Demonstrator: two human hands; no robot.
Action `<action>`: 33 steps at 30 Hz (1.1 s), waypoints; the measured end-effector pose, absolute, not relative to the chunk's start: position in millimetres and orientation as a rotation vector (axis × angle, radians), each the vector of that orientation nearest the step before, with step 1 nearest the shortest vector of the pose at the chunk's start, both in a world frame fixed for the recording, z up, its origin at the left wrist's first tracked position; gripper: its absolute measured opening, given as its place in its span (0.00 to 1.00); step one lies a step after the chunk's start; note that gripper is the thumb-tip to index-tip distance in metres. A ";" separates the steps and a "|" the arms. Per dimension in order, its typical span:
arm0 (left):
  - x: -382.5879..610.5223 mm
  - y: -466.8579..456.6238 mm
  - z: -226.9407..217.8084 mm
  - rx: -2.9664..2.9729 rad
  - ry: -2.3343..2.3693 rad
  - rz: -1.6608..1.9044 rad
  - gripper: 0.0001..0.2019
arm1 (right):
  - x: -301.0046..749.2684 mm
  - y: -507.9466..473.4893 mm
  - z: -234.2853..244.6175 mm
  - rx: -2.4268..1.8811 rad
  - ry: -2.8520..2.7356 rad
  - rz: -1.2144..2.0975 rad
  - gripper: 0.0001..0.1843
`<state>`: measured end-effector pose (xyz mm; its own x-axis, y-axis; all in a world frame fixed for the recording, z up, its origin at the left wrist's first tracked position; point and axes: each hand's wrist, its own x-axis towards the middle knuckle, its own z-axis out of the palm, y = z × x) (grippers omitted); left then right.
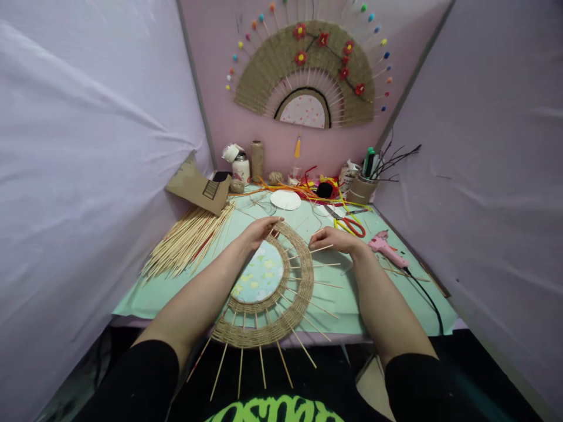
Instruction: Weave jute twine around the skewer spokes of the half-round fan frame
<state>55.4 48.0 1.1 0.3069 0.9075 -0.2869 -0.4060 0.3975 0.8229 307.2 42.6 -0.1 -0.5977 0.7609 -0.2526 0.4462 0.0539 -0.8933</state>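
Observation:
A half-round woven fan frame (307, 281) of twine and thin sticks lies tilted over the table's front edge. Its stick ends fan out to the right and towards my body. A half circle of pale blue floral fabric (263, 274) fills its middle, edged by a narrower woven band. My left hand (263, 231) is closed on the upper end of the frame, thumb and fingers on the woven band. Beside the band's outer right edge, my right hand (329, 239) is pinched near a stick tip; whatever lies between its fingers is too small to make out.
Loose bamboo sticks (185, 246) lie left under a cardboard piece (202, 187). Scissors (352, 227) and a pink glue gun (387, 249) with a black cord lie right. Behind are a white oval (285, 200), pipe cleaners, jars and pens. A finished fan (264, 70) hangs on the back wall.

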 end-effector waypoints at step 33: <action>51.8 46.1 5.5 0.941 1.007 1.019 0.15 | 315.8 47.0 2.0 -1.232 -1.731 1.365 0.17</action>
<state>51.8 46.1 5.5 0.2014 0.9570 -0.2086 -0.2196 0.2516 0.9426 315.8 47.0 2.0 -0.3835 0.9198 -0.0825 0.2948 0.0373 -0.9548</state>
